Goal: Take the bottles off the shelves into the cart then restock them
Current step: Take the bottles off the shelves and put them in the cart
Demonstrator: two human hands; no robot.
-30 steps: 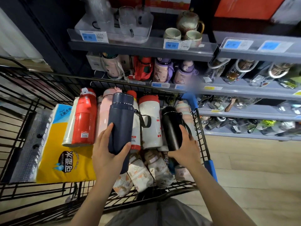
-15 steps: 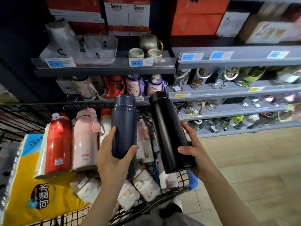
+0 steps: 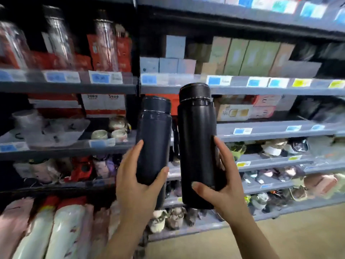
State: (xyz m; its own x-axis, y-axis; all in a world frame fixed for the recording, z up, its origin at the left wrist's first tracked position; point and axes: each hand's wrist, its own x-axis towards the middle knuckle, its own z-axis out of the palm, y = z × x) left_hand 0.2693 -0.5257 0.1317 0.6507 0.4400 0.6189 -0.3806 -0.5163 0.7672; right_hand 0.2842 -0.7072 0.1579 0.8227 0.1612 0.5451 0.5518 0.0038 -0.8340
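Holding two dark bottles upright in front of the shelves [image 3: 261, 91], the person is standing with both arms reaching forward. The left hand [image 3: 138, 186] is gripping the navy bottle [image 3: 155, 144] around its lower half: the thumb is lying across the front near the bottom, and the fingers are curling round the left side. The right hand [image 3: 222, 186] is gripping the black bottle [image 3: 197, 146] in the same manner, with the thumb crossing the front low down and the fingers wrapping round the right side. The black bottle is reaching higher than the navy one, and its cap is coming up in front of the edge of a shelf with blue price labels [image 3: 214, 80]. The two bottles are standing just beside each other with a narrow gap between them; a thin strap is hanging in that gap.

Behind the bottles, boxes [image 3: 250, 57] in pale colours are standing on an upper shelf at the right. At the left, red boxes [image 3: 104, 51] and tall clear containers [image 3: 106, 40] are filling another shelf, and small ceramic cups [image 3: 108, 134] are sitting lower, beside clear glassware [image 3: 48, 131]. More small bottles and cups are lying on the lower shelves at the right, but they are blurred. In the bottom left corner, pink and white bottles [image 3: 61, 230] are lying side by side; what they are lying in I cannot tell.
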